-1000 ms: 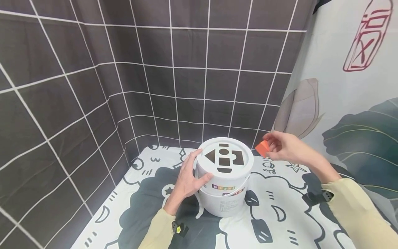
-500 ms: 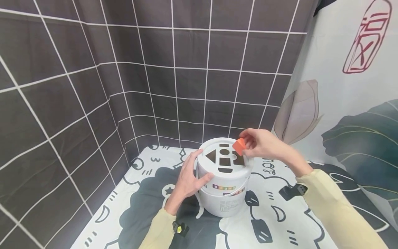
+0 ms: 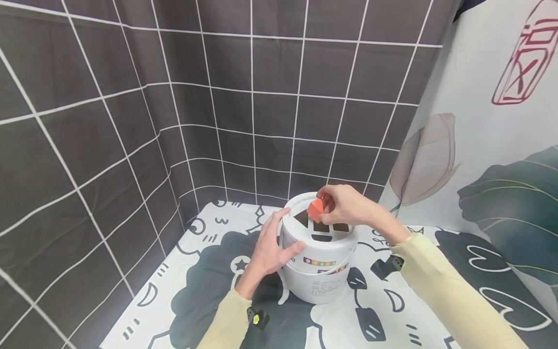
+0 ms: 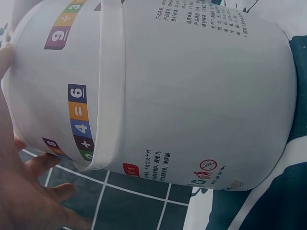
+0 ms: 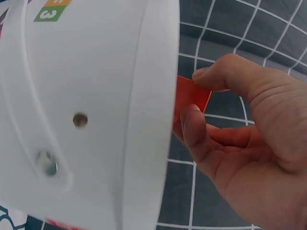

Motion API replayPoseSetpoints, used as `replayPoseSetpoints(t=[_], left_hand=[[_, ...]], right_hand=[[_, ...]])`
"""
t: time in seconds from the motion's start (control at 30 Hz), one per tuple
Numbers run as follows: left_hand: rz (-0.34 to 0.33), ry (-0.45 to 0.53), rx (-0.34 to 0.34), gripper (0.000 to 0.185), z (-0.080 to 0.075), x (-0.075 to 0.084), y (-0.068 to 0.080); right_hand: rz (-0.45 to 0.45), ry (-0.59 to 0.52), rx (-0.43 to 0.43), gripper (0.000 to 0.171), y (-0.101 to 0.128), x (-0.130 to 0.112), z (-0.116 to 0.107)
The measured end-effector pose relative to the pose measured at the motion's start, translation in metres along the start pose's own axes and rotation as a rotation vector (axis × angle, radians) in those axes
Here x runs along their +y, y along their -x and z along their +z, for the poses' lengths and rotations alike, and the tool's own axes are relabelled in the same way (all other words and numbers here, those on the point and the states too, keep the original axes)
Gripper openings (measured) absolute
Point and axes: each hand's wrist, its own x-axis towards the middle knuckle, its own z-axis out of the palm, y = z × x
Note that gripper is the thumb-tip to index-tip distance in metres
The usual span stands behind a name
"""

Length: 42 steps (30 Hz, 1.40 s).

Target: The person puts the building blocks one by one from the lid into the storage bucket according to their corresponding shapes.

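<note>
right hand point(image 3: 348, 206) moving left w/ orange block point(image 3: 315, 209) pinched, now hovering over lid point(image 3: 320, 228) holes at frame center; left hand point(image 3: 269, 247) bracing bucket point(image 3: 316, 281), fingers relaxed.

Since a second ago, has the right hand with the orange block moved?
Yes. The right hand carried the orange block leftward, from beside the white bucket to over its lid, near the shape holes. The left hand holds the bucket's side.

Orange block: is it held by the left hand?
No, the right hand pinches the orange block over the lid; the left hand holds the bucket's side.
</note>
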Motion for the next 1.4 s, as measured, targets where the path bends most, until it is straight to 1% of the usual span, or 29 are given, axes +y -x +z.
replayPoseSetpoints(t=[0.2,0.37,0.67,0.9,1.07,1.3,1.4], left_hand=[[-0.028,-0.015,-0.020,0.090,0.002,0.002,-0.002],[-0.041,-0.007,-0.027,0.090,0.002,0.003,-0.003],[-0.041,-0.014,-0.028,0.090,0.002,0.004,-0.002],[-0.045,-0.016,-0.021,0.090,0.002,0.003,-0.002],[-0.044,-0.016,-0.020,0.090,0.002,0.003,-0.001],[-0.054,-0.016,-0.022,0.090,0.002,0.001,0.000],[-0.052,-0.018,-0.019,0.090,0.001,0.000,0.001]], right_hand=[[0.000,0.021,-0.008,0.043,-0.007,-0.005,0.007],[-0.009,0.036,-0.019,0.044,-0.012,-0.007,0.009],[0.000,0.052,-0.041,0.044,-0.018,-0.008,0.015],[-0.023,0.039,-0.063,0.043,-0.020,-0.009,0.019],[-0.020,0.041,-0.071,0.043,-0.020,-0.010,0.021],[-0.015,0.054,-0.057,0.052,-0.018,-0.011,0.021],[-0.015,0.045,-0.011,0.053,-0.013,-0.009,0.017]])
